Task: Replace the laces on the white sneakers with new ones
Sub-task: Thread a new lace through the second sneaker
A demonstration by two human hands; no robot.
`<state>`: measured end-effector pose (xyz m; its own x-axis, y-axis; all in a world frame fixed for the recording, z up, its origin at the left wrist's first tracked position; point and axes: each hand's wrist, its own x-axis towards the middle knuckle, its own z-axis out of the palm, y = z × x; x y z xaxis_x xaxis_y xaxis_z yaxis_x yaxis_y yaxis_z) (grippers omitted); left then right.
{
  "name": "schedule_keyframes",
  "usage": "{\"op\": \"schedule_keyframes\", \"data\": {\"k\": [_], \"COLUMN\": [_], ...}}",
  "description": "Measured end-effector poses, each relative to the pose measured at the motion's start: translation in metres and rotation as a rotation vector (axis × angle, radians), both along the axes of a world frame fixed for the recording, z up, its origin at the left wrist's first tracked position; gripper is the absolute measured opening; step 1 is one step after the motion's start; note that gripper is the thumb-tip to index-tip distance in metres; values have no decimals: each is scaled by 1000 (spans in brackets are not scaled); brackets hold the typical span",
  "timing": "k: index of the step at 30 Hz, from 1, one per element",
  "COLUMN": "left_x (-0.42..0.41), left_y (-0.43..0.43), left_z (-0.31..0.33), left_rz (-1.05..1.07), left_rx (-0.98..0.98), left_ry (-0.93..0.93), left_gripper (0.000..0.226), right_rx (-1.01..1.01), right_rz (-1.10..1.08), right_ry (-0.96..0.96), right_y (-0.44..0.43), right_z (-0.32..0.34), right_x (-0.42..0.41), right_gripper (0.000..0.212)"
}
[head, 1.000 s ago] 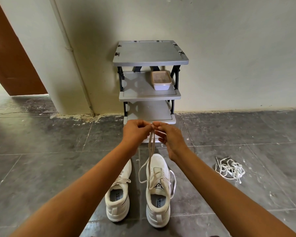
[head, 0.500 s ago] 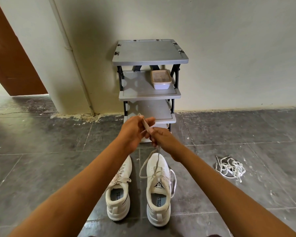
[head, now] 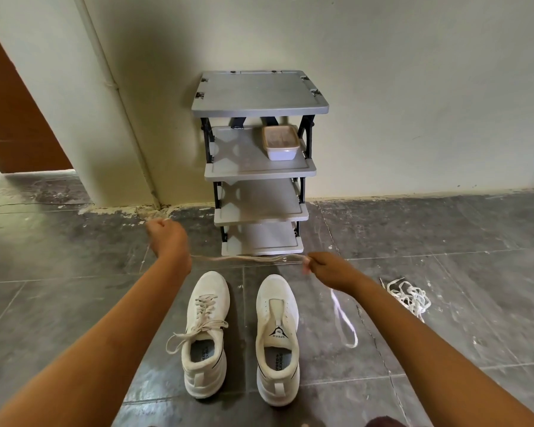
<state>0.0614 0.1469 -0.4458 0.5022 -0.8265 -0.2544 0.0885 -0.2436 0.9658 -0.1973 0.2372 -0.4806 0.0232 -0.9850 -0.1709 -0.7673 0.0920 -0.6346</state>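
Two white sneakers stand side by side on the dark floor. The left sneaker (head: 205, 334) is laced and tied. The right sneaker (head: 277, 337) has no lace in its eyelets. A beige lace (head: 247, 258) stretches in the air between my hands, above the sneakers' toes. My left hand (head: 167, 238) grips one end in a fist. My right hand (head: 322, 268) pinches the other part, and a blurred loop of the lace hangs below it to the right of the right sneaker.
A grey tiered shelf rack (head: 259, 97) stands against the wall ahead, with a lidded plastic container (head: 280, 142) on its second tier. A tangle of white laces (head: 409, 295) lies on the floor at the right. A brown door (head: 10, 118) is at far left.
The lace has come out of the right sneaker. My hands, close together above the shoe before, have spread apart and stretched the lace sideways between them.
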Motion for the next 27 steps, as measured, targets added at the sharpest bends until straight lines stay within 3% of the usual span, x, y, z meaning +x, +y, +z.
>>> {"op": "schedule_keyframes", "data": {"k": [6,8,10,13,16,22,27], "left_x": [-47,-56,-58,-56,-40,-11,2], "left_y": [40,45,46,40,29,12,7], "left_z": [10,7,6,10,6,-5,-11], "left_rz": [-1048,-1200,-1188,-1106,-846,-396,-185], "left_rx": [20,-5,-65,-118,-86,118,186], "left_ry": [-371,-503,-600,-581,-536,-125,146], "left_gripper": [24,25,24,22,21,28,27], "right_rx": [-47,-56,-64,-40,50,125,173], "right_rz": [121,124,118,115,85,27,-33], "right_ry": [-271,-337,-386,-386,-381,-301,-237], "right_y": [-11,-12,-12,-12,-7,0,2], "right_z": [13,14,16,17,15,10,4], "right_x": [37,39,39,34,24,7,-4], "right_gripper": [35,35,36,36,33,32,30]}}
